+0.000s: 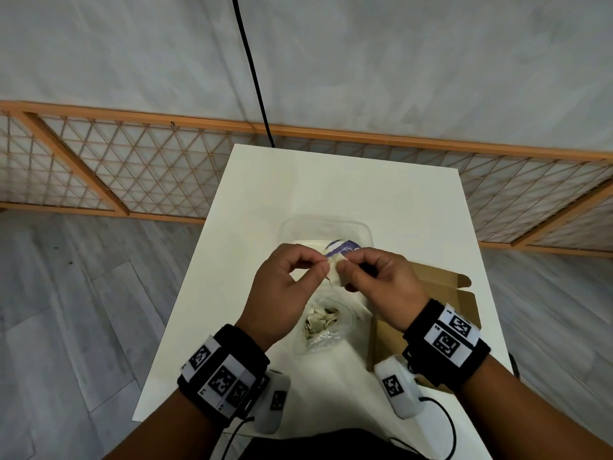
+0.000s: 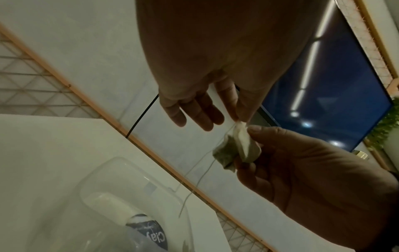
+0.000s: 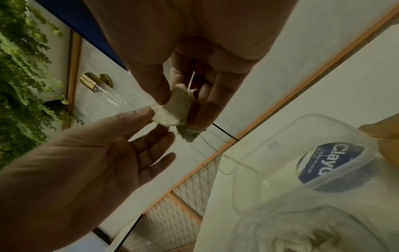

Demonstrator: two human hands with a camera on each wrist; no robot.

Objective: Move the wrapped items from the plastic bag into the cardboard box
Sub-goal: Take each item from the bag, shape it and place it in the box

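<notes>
A small white wrapped item (image 1: 335, 272) with a thin string is held above the table between both hands. My left hand (image 1: 324, 265) pinches one corner with thumb and forefinger, its other fingers loosely spread in the left wrist view. My right hand (image 1: 345, 268) grips the item's body (image 2: 237, 148) between thumb and fingers. The right wrist view shows the same item (image 3: 172, 112) in that grip. Below the hands lies the clear plastic bag (image 1: 323, 327) holding several more pale wrapped items. The open cardboard box (image 1: 434, 280) sits to the right, partly hidden by my right wrist.
A clear plastic tub (image 1: 325, 224) with a blue-labelled thing inside stands just beyond the hands on the white table (image 1: 331, 180). A black cable (image 1: 255, 81) hangs behind the table's far edge. A wooden lattice screen (image 1: 132, 167) runs along the floor behind.
</notes>
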